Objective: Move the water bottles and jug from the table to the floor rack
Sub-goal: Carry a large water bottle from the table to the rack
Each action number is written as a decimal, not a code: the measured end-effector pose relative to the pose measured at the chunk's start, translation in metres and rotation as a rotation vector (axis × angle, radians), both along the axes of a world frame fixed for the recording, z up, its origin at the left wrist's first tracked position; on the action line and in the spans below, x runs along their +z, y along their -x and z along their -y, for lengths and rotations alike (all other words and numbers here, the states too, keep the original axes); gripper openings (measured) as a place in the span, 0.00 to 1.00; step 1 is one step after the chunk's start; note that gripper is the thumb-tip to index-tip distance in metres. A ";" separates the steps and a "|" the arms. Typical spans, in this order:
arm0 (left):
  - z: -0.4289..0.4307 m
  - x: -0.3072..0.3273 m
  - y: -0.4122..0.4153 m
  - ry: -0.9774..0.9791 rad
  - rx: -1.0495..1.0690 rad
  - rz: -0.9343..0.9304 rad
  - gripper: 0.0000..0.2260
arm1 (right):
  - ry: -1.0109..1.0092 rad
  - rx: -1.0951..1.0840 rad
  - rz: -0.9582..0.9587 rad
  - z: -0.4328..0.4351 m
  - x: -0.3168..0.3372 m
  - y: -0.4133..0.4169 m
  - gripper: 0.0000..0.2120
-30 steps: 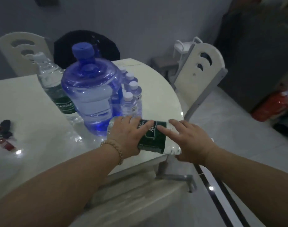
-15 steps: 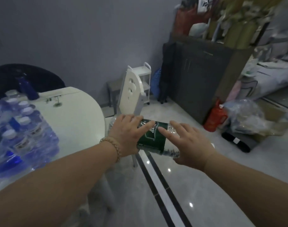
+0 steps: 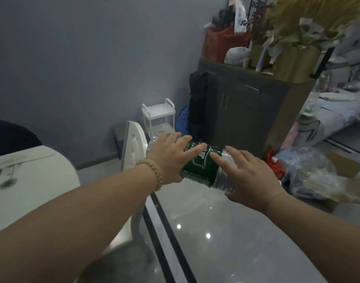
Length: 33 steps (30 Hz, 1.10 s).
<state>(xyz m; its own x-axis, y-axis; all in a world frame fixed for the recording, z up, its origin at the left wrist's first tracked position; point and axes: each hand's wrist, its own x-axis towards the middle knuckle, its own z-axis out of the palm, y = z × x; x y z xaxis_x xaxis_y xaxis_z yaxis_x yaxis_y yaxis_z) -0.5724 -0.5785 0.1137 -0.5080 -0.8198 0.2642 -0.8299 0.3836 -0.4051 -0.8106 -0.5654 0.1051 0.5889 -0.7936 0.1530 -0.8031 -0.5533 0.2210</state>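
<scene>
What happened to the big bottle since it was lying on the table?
The green-label bottle was lifted off the table and carried rightward, out over the floor toward the white rack. Both the left hand and right hand kept the same sideways hold.

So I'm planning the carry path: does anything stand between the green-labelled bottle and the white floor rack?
Partly: the white chair back stands just left of the line from the clear green-labelled bottle to the white two-tier rack by the wall.
</scene>
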 end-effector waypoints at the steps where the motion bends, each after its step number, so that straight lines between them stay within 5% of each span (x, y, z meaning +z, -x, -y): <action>1: 0.030 0.004 -0.002 -0.012 0.009 0.012 0.43 | -0.012 -0.007 0.012 0.030 0.002 -0.001 0.55; 19: 0.416 -0.010 -0.040 -0.118 0.190 0.041 0.46 | -0.086 0.229 0.031 0.459 -0.022 -0.044 0.54; 33: 0.668 -0.047 -0.174 -0.242 0.264 0.076 0.45 | -0.190 0.277 0.096 0.722 -0.068 -0.182 0.55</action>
<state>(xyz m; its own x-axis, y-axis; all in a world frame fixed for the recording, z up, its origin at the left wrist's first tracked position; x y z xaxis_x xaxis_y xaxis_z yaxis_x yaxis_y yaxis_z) -0.3983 -1.2466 0.0664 -0.2810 -0.9596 0.0163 -0.8843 0.2523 -0.3929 -0.6288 -1.2873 0.0369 0.7757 -0.6256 0.0831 -0.6291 -0.7769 0.0234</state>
